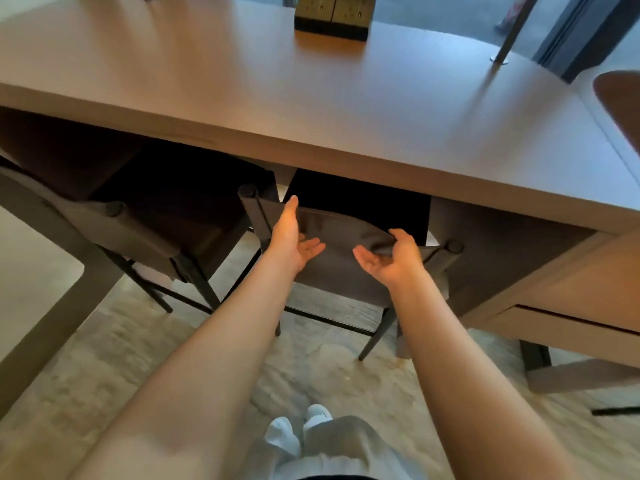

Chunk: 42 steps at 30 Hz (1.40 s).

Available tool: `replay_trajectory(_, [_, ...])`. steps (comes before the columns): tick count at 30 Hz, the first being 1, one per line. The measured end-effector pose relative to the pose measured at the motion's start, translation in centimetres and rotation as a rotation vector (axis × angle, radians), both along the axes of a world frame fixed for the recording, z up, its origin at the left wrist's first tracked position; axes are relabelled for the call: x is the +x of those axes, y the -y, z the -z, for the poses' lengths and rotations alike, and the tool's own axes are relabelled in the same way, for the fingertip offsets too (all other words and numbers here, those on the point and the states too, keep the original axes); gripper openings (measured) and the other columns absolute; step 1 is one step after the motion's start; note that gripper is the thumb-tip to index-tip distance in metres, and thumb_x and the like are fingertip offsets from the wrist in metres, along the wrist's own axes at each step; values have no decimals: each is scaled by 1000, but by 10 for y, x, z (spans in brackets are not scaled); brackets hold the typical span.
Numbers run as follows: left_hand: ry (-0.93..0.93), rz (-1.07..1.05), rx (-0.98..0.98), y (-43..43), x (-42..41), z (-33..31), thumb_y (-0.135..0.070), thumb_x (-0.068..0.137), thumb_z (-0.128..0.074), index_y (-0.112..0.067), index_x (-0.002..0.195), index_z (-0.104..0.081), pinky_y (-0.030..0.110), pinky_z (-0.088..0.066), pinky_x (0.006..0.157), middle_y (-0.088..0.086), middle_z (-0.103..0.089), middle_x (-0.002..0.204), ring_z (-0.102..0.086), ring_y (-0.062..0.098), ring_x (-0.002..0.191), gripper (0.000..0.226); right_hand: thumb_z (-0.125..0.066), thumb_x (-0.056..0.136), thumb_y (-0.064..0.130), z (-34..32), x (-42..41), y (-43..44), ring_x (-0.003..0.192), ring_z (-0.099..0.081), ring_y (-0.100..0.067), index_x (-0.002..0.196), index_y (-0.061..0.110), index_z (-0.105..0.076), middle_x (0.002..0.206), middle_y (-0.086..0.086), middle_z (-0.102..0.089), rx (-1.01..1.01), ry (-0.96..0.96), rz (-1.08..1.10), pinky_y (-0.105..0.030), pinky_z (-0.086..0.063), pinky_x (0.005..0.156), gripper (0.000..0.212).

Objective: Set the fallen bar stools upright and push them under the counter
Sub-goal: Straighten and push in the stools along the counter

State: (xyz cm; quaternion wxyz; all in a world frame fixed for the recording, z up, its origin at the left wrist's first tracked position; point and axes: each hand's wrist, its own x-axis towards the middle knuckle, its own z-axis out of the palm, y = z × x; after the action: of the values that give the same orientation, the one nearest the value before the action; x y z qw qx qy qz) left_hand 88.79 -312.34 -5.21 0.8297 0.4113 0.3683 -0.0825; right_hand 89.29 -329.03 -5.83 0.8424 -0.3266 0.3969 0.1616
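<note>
Both hands at the backrest of an upright bar stool tucked under the counter's near edge.
The left hand lies released against the fabric back, thumb straight up, fingers relaxed. The right hand hooks its thumb over the back's top edge, grasping it. A second bar stool stands upright to the left, also under the counter.

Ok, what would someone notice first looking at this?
Two bare arms reach forward at centre, left hand and right hand at the grey fabric backrest of an upright bar stool tucked under the wooden counter. A second bar stool stands tucked in left of it, and a socket box sits farther back.
</note>
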Motion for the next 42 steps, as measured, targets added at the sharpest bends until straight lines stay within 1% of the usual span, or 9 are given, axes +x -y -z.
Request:
replay_trajectory(5, [-179,53,16,-13,33,4,-49,81,-68,-27,145,-36,63,-43,96,12,-38,147,-42,42,129,75,-44,98,10,3,1,-4,89,-59,-44,118,6,-43,113,-28,-50,-20,49,55,-53,-53,64,20])
replay_trajectory(9, [-164,34,46,-17,45,7,-13,85,-55,-13,132,-47,62,-54,73,20,-41,135,-42,52,118,47,-43,97,3,7,-2,-3,93,-61,-43,119,5,-44,109,-27,-53,-25,98,69,-53,-55,67,22])
replay_trajectory(11, [-149,16,74,-17,46,8,-3,85,-46,-6,126,-49,61,-55,72,22,-38,129,-42,59,108,42,-42,95,0,8,-4,-2,92,-63,-42,115,2,-46,108,-26,-54,-34,123,67,-53,-56,67,20])
replay_trajectory(14, [-106,-5,75,-16,39,6,3,86,-41,-2,114,-51,63,-53,79,23,-38,120,-43,50,79,30,-39,93,-5,8,-9,-1,95,-62,-42,98,3,-48,108,-25,-53,-34,151,50,-50,-57,62,13])
replay_trajectory(19, [-82,-33,17,-16,27,6,4,87,-41,-4,108,-48,63,-52,81,26,-38,128,-37,61,115,23,-38,92,-7,7,-12,-2,101,-58,-46,99,2,-49,112,-27,-51,-16,157,68,-48,-58,60,16])
replay_trajectory(28, [-8,14,-7,-17,25,9,4,90,-41,-2,91,-48,57,-54,78,23,-44,116,-48,51,102,10,-38,92,-7,12,-6,3,100,-59,-46,98,0,-49,109,-26,-52,-4,187,81,-49,-58,68,14])
replay_trajectory(33, [7,-12,-1,-16,30,13,5,89,-42,-2,93,-50,54,-56,75,23,-46,119,-53,49,101,11,-38,93,-6,15,0,4,108,-58,-47,96,-1,-50,112,-27,-51,-7,213,52,-48,-57,74,13])
replay_trajectory(39, [8,-21,-30,-18,28,12,-1,90,-51,-5,102,-53,56,-56,77,23,-44,131,-53,47,105,13,-45,97,7,20,-1,7,90,-66,-36,96,3,-52,99,-25,-59,-43,206,-15,-43,-60,63,8])
replay_trajectory(42, [20,-22,-75,-17,24,15,-18,87,-67,-18,135,-44,59,-52,87,15,-40,142,-51,43,119,53,-52,97,18,21,-1,7,97,-65,-36,112,9,-52,119,-26,-56,-66,164,-47,-43,-57,67,17])
